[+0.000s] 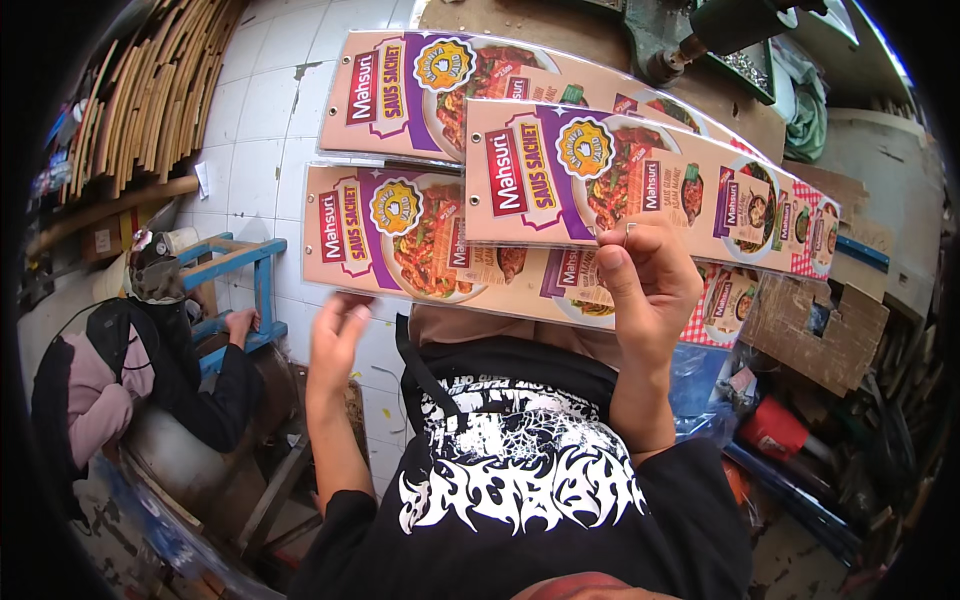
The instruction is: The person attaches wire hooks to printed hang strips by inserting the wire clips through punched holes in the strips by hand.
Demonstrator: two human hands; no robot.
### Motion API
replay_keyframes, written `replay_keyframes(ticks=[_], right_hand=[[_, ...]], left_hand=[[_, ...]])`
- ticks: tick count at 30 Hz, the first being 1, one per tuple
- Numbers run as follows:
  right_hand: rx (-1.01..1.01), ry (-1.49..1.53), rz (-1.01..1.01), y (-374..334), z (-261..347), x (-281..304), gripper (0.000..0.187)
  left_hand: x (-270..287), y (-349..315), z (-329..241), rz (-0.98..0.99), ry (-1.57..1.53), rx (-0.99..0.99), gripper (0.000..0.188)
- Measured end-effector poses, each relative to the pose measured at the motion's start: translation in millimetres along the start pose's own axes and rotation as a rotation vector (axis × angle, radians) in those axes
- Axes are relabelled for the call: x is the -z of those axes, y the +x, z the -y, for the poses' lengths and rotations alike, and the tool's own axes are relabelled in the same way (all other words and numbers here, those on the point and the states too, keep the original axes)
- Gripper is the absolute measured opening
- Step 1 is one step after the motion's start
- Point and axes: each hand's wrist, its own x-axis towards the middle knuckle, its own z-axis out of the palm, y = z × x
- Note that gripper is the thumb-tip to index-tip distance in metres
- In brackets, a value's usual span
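The top card (645,180) runs left to right, just past the nearer right hand (652,285), pinched on something tiny (629,229); the left hand (335,345) looks loosely open, empty.

Before me, the top sign (620,190) overlaps a near sign (350,275) and a far sign (400,60). My right hand (652,280) is over the top sign's near edge, my left hand (335,345) by the near sign's. Leftward stands a stool (232,248), wooden strips (150,90) beyond it.
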Motion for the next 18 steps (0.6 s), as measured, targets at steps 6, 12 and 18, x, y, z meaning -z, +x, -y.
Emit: replay_keyframes(ticks=[6,12,18], right_hand=[[0.036,0.012,0.008,-1,0,0,0.011],[0.039,0.044,-0.025,-1,3,7,0.010],[0.045,0.027,-0.018,-4,7,11,0.010]], left_hand=[[-51,-8,-27,0.756,0.320,0.085,0.024],[-122,-2,-93,0.296,0.379,-0.598,0.011],[-151,23,-87,0.015,0.772,-0.851,0.014]])
